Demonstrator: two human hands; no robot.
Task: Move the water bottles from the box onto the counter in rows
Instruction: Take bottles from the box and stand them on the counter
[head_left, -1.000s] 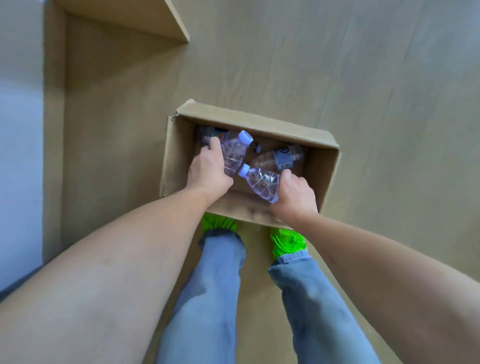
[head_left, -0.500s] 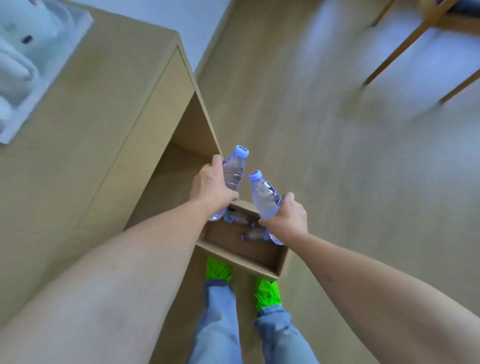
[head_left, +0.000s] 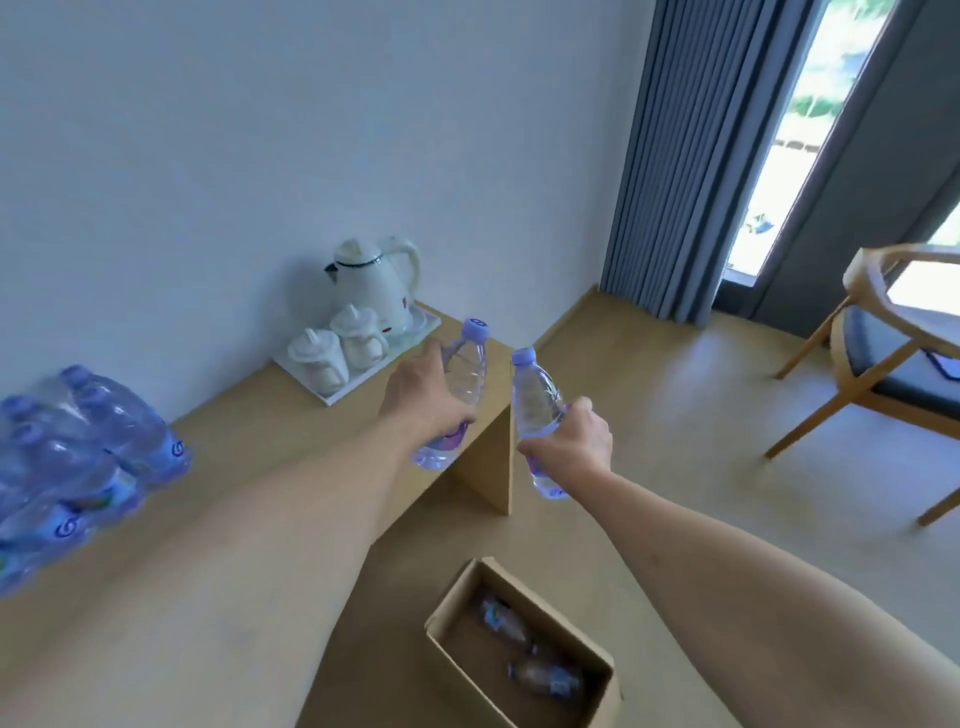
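Over the counter's (head_left: 270, 441) right end, the left hand (head_left: 423, 402) was wrapped around a water bottle (head_left: 460, 384), cap tilted up and away. Just beside it, past the counter's right edge and above the floor, the right hand (head_left: 569, 441) was closed around a second bottle (head_left: 535, 402), cap up. Neither bottle touched the surface. At the left end of the counter a blurred cluster of bottles (head_left: 78, 457) already stood close together; whether they formed tidy rows could not be told. On the floor below, the cardboard box (head_left: 519, 654) was open, with at least two bottles (head_left: 543, 675) lying on its bottom. Toward the back right corner sat a white tray (head_left: 332, 397) with a kettle (head_left: 376, 280) and lidded cups (head_left: 337, 348). By this showing the work was well advanced: many bottles placed, two in hand to set down, and a few left to fetch.
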